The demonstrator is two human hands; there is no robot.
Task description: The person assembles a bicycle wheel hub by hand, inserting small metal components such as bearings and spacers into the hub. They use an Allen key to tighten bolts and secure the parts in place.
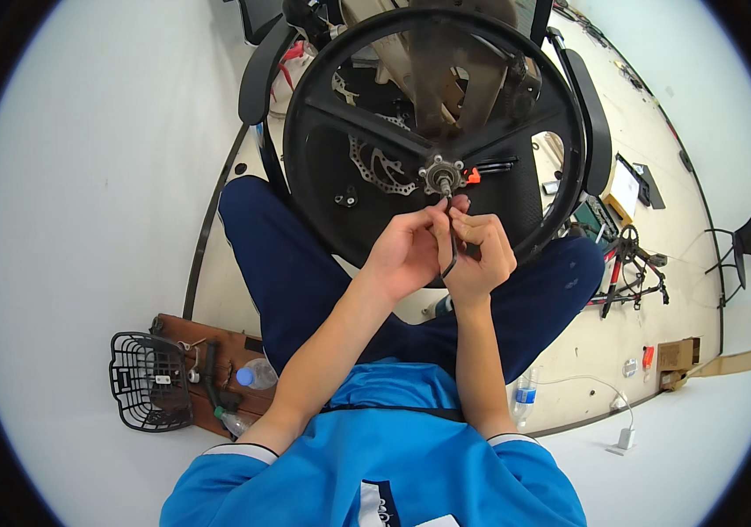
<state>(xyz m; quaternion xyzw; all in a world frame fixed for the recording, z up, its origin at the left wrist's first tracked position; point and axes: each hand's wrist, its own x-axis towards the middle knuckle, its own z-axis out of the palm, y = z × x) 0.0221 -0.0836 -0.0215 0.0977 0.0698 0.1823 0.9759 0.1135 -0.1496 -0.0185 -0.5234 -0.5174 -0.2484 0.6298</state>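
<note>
In the head view, we hold a thin black cable (452, 250) pinched in both grips, left hand (406, 255) and right hand (482, 255) touching. It runs up to the grey metal hub (441, 174) of the black three-spoke wheel (340, 114) standing between our knees.

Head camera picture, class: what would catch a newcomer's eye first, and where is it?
The big black three-spoke bicycle wheel fills the upper middle, standing in front of the seated person's knees. Just below its metal hub, the left hand and right hand meet, pinching a thin black cable that runs up to the axle. At lower left, a black wire basket lies beside a brown board.
</note>
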